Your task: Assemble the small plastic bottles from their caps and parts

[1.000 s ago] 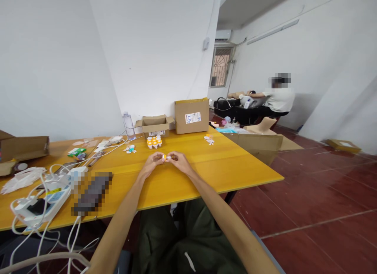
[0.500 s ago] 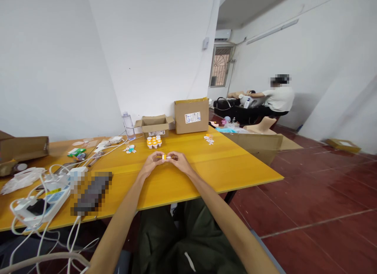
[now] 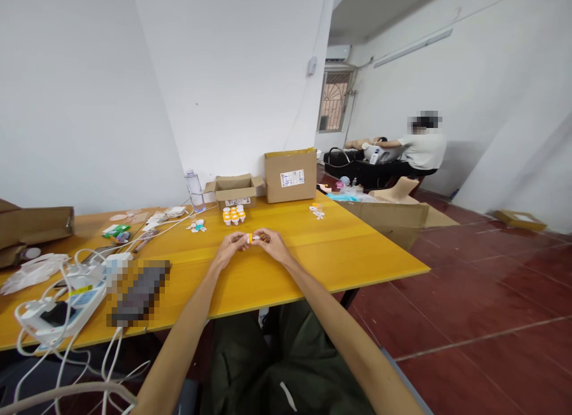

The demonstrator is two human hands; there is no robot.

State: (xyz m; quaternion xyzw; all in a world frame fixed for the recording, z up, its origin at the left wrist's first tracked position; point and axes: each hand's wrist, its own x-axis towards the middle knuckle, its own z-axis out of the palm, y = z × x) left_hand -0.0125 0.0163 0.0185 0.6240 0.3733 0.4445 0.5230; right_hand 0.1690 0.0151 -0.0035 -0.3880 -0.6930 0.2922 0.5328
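While both hands meet above the yellow table (image 3: pixel 313 248), their fingers (image 3: pixel 243 240) pinch a small orange-and-white vial (image 3: pixel 252 238) between them.

Bright, even, diffuse light throughout; source not identifiable in frame. Note: white wall (image 3: pixel 232 75) near clipping, almost no texture recorded. Far-end barred window (image 3: pixel 333 100) not blown out. Shadows soft only: a faint one on the yellow table (image 3: pixel 322 254) beneath the forearms (image 3: pixel 313 296); space under the table dark. Mild sheen on tabletop and red floor tiles (image 3: pixel 491 284). Strong wide-angle distortion: wall corners lean, table edge splays, forearms stretched toward bottom edge. Focus acceptable overall. Detail of the small orange-and-white piece (image 3: pixel 253 239) between left hand (image 3: pixel 232 246) and right hand (image 3: pixel 272 245) not resolvable. Two mosaic blocks: one over a dark item (image 3: pixel 138 291) on the table, one on the seated person (image 3: pixel 424 150).
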